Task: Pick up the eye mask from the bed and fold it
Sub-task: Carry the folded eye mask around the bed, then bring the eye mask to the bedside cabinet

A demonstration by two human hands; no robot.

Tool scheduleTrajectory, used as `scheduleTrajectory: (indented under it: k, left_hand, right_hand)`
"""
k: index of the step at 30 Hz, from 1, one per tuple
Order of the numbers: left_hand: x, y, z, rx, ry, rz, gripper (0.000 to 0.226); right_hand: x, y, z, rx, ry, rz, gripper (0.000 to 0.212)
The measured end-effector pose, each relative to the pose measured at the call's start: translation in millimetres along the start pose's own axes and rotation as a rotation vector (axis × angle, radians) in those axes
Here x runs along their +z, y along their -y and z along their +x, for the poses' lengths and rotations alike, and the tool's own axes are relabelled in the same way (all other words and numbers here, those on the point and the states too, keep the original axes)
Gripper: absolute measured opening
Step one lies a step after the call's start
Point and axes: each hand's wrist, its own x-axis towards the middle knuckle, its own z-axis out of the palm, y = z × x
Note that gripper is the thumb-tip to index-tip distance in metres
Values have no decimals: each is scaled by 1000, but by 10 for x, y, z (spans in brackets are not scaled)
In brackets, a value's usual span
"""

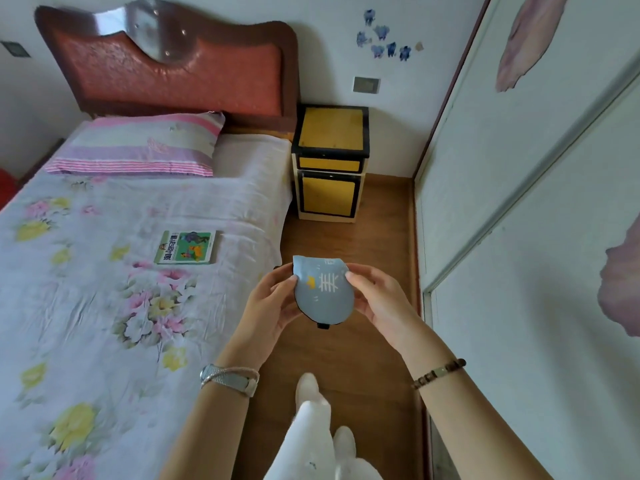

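The eye mask (pixel 322 292) is grey-blue with a white fishbone and a small yellow mark, edged in black. It is doubled over into a rounded half and held up in the air over the wooden floor, just right of the bed (pixel 104 271). My left hand (pixel 273 303) pinches its left edge with thumb on the front. My right hand (pixel 377 299) grips its right edge the same way. A bit of black strap pokes out below the mask.
A green picture book (pixel 185 247) lies on the floral bedsheet near the bed's right edge. A striped pillow (pixel 138 147) sits by the red headboard. A yellow nightstand (pixel 329 161) stands beyond the floor strip, and a white wardrobe (pixel 519 202) lines the right side.
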Motion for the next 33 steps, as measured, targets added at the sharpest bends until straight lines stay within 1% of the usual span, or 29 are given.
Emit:
scheduleTrajectory:
  k: [3, 7, 9, 15, 22, 25, 29, 33]
  left_hand:
    - [5, -91, 377, -23, -1, 9, 34]
    - [-2, -304, 992, -35, 23, 20, 33]
    - [-16, -448, 1318, -29, 36, 32, 31]
    - [-51, -965, 2244, -66, 40, 4, 30]
    - [-94, -1440, 3118, -93, 23, 0, 24]
    - [-83, -1566, 3440, -110, 29, -16, 24]
    - [-42, -1675, 3875, -133, 36, -40, 25]
    - [67, -1781, 4420, -144, 11, -54, 26]
  right_hand:
    - [11, 147, 379, 32, 3, -2, 19]
    - [72, 390, 961, 39, -22, -12, 27]
    - [131, 532, 1272, 44, -31, -7, 27]
    - [374, 1047, 2154, 58, -59, -22, 23]
    - [593, 1514, 2974, 55, -97, -47, 12]
    - [641, 1670, 3284, 70, -111, -60, 20]
    - [628, 1869, 3720, 94, -120, -88, 18]
    - [566, 2102, 4231, 106, -103, -117, 23]
